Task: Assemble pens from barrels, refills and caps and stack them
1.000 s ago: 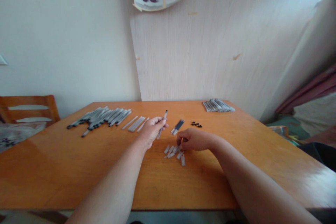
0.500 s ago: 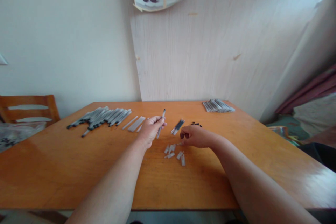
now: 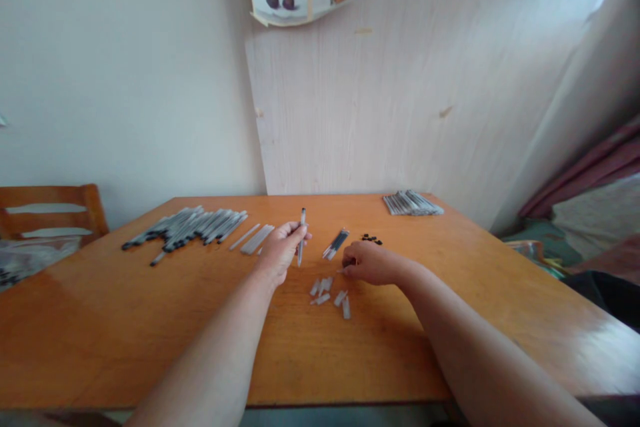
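My left hand (image 3: 286, 248) is closed around a slim clear pen (image 3: 303, 215), held nearly upright with its dark end at the top. My right hand (image 3: 369, 263) is low over the table, fingers bent and pinched on a small clear pen cap (image 3: 341, 271), only partly visible. Just in front of it lie several loose clear caps (image 3: 323, 285). Between the hands rests a small bundle of dark ink refills (image 3: 336, 244). Small black plugs (image 3: 371, 239) sit behind my right hand. Empty clear barrels (image 3: 257, 240) lie left of my left hand, which partly hides them.
A large heap of pens with black ends (image 3: 185, 227) covers the table's far left. Another bundle of pens or refills (image 3: 413, 203) lies at the back right. The wooden table (image 3: 175, 320) meets a wall; a wooden chair (image 3: 50, 213) stands left.
The pen in my left hand has turned more upright. My right hand's fingers have closed in on a small cap at the pile's edge. The view has shifted slightly.
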The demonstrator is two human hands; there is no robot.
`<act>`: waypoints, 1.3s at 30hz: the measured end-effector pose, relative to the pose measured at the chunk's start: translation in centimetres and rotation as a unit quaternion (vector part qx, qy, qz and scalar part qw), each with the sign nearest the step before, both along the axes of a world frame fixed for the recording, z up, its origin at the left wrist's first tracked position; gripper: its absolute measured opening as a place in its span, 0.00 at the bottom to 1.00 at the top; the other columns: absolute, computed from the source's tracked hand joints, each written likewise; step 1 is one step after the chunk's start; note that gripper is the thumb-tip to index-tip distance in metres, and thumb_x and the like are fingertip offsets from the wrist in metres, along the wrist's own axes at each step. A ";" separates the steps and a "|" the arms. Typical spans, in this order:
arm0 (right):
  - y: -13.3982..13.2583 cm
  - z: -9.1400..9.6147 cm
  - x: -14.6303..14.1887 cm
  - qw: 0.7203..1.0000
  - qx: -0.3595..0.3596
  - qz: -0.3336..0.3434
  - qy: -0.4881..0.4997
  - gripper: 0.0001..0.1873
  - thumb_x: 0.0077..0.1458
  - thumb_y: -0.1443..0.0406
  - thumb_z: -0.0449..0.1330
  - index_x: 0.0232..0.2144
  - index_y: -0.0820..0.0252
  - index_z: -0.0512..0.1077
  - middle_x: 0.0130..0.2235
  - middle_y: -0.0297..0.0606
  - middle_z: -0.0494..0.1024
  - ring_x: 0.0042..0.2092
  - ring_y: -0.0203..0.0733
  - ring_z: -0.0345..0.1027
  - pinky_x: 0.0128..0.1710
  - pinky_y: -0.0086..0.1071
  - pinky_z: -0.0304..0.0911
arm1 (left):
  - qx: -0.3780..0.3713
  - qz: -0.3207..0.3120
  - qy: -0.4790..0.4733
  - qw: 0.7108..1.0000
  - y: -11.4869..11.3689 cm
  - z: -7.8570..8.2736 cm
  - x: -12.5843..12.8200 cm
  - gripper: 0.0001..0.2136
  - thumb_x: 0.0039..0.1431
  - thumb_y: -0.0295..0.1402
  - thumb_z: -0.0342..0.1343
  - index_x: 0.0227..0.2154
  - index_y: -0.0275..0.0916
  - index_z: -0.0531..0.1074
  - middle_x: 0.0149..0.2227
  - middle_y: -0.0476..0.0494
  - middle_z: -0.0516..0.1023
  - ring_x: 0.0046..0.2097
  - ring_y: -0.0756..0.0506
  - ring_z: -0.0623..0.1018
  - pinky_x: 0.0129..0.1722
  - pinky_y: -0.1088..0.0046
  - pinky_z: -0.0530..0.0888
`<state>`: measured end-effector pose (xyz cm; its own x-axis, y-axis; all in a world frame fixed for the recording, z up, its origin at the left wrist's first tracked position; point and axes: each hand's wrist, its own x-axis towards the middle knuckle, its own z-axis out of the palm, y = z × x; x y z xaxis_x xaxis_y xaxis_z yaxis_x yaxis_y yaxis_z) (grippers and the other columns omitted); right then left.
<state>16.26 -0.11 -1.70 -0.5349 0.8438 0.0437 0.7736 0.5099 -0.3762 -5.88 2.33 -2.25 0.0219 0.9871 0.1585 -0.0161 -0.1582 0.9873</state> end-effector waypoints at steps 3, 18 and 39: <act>-0.3 0.2 -0.1 0.997 -0.017 -0.033 0.070 0.05 0.51 0.66 0.56 0.28 0.63 0.71 0.28 0.37 0.76 0.30 0.36 0.67 0.28 0.27 0.55 | 0.008 0.010 -0.027 1.000 0.2 0.0 0.0 0.17 0.49 0.44 0.61 0.36 0.37 0.72 0.32 0.43 0.78 0.30 0.51 0.73 0.27 0.77 0.65; -0.6 -0.1 -1.4 0.930 -0.194 -0.035 0.311 0.06 0.54 0.65 0.56 0.33 0.63 0.67 0.28 0.37 0.76 0.25 0.33 0.69 0.24 0.26 0.65 | 0.027 0.013 -0.170 0.985 -0.3 0.8 0.3 0.15 0.46 0.38 0.65 0.32 0.37 0.67 0.31 0.46 0.76 0.33 0.50 0.76 0.34 0.73 0.71; -0.6 -0.5 -2.3 0.931 -0.188 -0.025 0.312 0.06 0.56 0.65 0.54 0.36 0.63 0.67 0.30 0.39 0.78 0.26 0.33 0.71 0.26 0.26 0.66 | 0.024 -0.010 -0.169 0.985 -0.6 0.5 1.0 0.15 0.47 0.38 0.65 0.33 0.37 0.66 0.32 0.46 0.76 0.35 0.49 0.76 0.37 0.69 0.73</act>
